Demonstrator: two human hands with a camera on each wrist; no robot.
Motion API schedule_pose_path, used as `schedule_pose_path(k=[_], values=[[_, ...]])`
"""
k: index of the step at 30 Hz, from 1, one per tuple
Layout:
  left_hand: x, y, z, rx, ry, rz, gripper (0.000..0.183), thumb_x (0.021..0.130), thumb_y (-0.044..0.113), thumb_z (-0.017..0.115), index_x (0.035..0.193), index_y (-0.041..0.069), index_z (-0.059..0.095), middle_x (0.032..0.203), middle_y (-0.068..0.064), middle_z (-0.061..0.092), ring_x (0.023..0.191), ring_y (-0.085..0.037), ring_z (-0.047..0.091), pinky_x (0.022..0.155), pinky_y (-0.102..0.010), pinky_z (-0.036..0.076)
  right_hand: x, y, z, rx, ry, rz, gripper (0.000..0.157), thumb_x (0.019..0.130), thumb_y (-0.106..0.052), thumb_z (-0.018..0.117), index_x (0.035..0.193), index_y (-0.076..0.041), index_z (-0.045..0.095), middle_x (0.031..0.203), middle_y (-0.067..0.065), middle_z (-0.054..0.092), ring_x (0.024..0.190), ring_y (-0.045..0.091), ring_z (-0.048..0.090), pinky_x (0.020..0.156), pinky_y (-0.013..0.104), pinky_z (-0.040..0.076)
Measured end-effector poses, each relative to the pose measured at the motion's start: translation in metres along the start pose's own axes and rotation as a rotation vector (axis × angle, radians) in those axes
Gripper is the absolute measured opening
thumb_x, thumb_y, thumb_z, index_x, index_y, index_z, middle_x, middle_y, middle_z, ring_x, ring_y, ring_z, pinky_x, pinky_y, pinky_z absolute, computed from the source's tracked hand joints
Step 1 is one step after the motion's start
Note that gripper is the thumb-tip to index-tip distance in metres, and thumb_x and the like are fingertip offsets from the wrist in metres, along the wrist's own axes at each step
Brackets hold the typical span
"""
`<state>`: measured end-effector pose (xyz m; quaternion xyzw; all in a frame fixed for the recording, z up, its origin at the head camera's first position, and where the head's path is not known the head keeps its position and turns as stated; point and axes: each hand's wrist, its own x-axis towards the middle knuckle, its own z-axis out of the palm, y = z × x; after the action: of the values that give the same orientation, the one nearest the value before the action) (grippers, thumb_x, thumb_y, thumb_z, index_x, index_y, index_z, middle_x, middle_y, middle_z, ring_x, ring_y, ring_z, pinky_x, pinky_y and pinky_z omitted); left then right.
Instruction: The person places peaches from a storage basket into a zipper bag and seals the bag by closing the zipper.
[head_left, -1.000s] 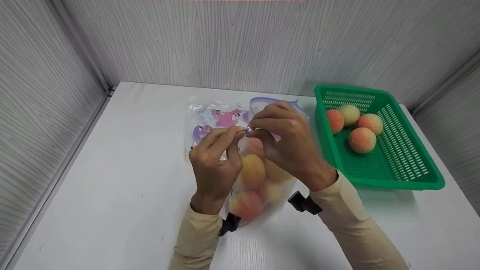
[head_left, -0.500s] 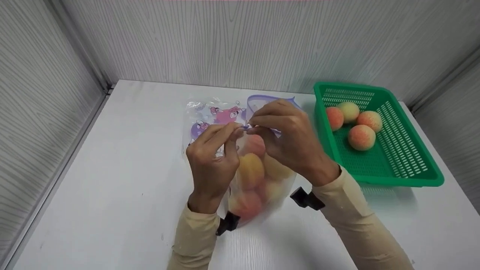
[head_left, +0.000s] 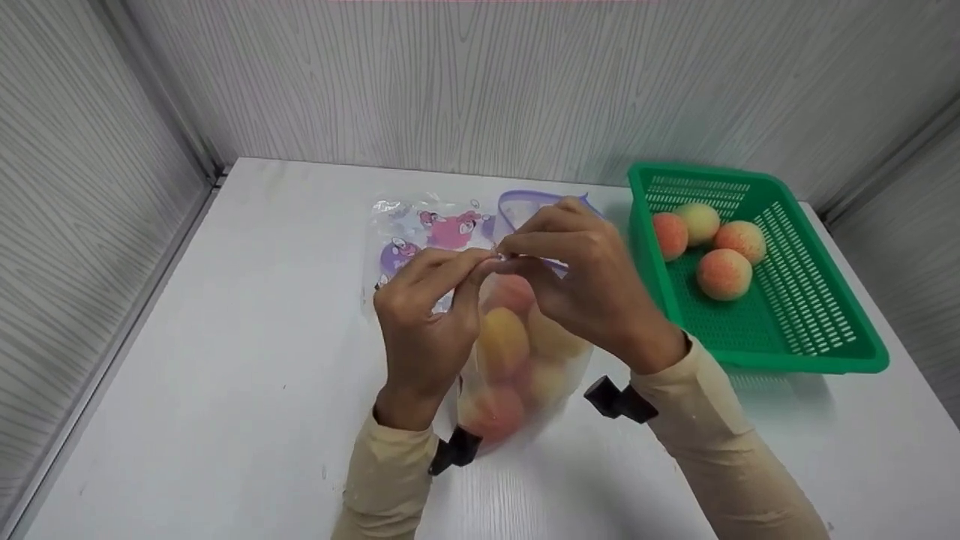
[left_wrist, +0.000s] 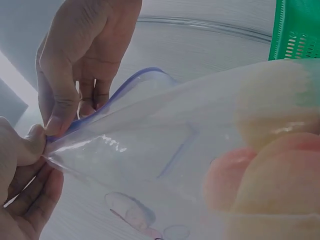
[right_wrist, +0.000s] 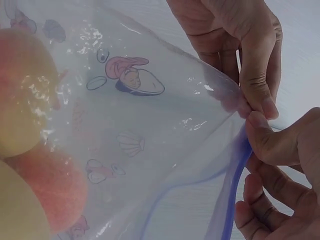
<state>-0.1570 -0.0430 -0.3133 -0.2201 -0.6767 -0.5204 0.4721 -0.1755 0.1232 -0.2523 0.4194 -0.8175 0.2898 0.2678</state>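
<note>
A clear zip bag [head_left: 469, 367] with a purple zip edge [right_wrist: 230, 195] and printed cartoon figures holds several peaches [head_left: 502, 341]. At one end of that zip edge, my left hand [head_left: 427, 322] pinches the bag's corner between thumb and fingers. Right beside it, my right hand [head_left: 589, 289] pinches the purple strip, the two sets of fingertips meeting. The left wrist view shows the right thumb [left_wrist: 60, 107] on the strip just above the left thumb [left_wrist: 34, 142]. Farther along, the zip edge [left_wrist: 140, 75] bows apart into an open loop. In the head view the hands cover part of the bag's mouth.
A flat plastic bag [head_left: 450, 231] with pink and purple prints lies on the white table [head_left: 262, 337] behind the left hand. To the right stands a green basket [head_left: 795, 367] with several peaches [head_left: 724, 274] in it. Pale wood-grain panels [head_left: 450, 90] enclose the table.
Both hands keep their pinch at the bag's corner. The fingertips have drawn closer together, covering the bit of purple strip that showed between them. The bag and basket stay about where they were.
</note>
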Motion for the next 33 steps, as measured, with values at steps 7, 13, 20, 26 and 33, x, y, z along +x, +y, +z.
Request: schedule_pose_path(k=[7, 13, 20, 26, 33], values=[[-0.0002, 0.003, 0.0022, 0.035, 0.044, 0.05, 0.009, 0.082, -0.004, 0.08, 0.091, -0.004, 0.079, 0.081, -0.013, 0.069, 0.072, -0.022, 0.07, 0.072, -0.03, 0.062, 0.0023, -0.0025, -0.0005, -0.013, 0.03, -0.025, 0.006, 0.087, 0.0, 0.077, 0.092, -0.001, 0.081, 0.091, 0.01, 0.075, 0.089, 0.026, 0.06, 0.076, 0.035, 0.049], [0.0005, 0.0045, -0.0041, 0.01, 0.072, 0.043, 0.01, 0.081, -0.008, 0.08, 0.091, -0.005, 0.079, 0.081, -0.013, 0.069, 0.074, -0.024, 0.07, 0.075, -0.031, 0.062, 0.0076, -0.0064, -0.0011, -0.018, 0.008, -0.052, 0.007, 0.087, 0.001, 0.076, 0.091, -0.002, 0.081, 0.091, 0.01, 0.076, 0.088, 0.026, 0.059, 0.077, 0.036, 0.049], [0.0009, 0.0045, -0.0068, -0.035, 0.077, 0.036, 0.012, 0.08, -0.011, 0.079, 0.091, -0.006, 0.078, 0.081, -0.015, 0.069, 0.074, -0.025, 0.07, 0.078, -0.029, 0.061, 0.0066, -0.0064, -0.0019, -0.029, -0.01, -0.057, 0.008, 0.087, -0.001, 0.078, 0.094, -0.001, 0.081, 0.092, 0.01, 0.076, 0.089, 0.027, 0.06, 0.075, 0.037, 0.05], [0.0003, 0.0038, -0.0029, -0.061, 0.065, 0.034, 0.013, 0.078, -0.011, 0.08, 0.091, -0.006, 0.078, 0.082, -0.015, 0.069, 0.074, -0.024, 0.07, 0.078, -0.03, 0.061, 0.0032, -0.0024, -0.0051, 0.113, -0.057, -0.039, 0.013, 0.086, 0.002, 0.078, 0.098, -0.001, 0.078, 0.094, 0.009, 0.074, 0.091, 0.023, 0.061, 0.079, 0.032, 0.054], [0.0013, 0.0042, -0.002, -0.046, 0.054, 0.05, 0.012, 0.08, -0.009, 0.08, 0.091, -0.006, 0.078, 0.084, -0.014, 0.068, 0.074, -0.024, 0.07, 0.077, -0.03, 0.062, 0.0038, -0.0045, -0.0047, 0.097, -0.055, -0.034, 0.013, 0.087, -0.001, 0.079, 0.099, -0.001, 0.076, 0.095, 0.009, 0.072, 0.093, 0.022, 0.062, 0.082, 0.031, 0.056]])
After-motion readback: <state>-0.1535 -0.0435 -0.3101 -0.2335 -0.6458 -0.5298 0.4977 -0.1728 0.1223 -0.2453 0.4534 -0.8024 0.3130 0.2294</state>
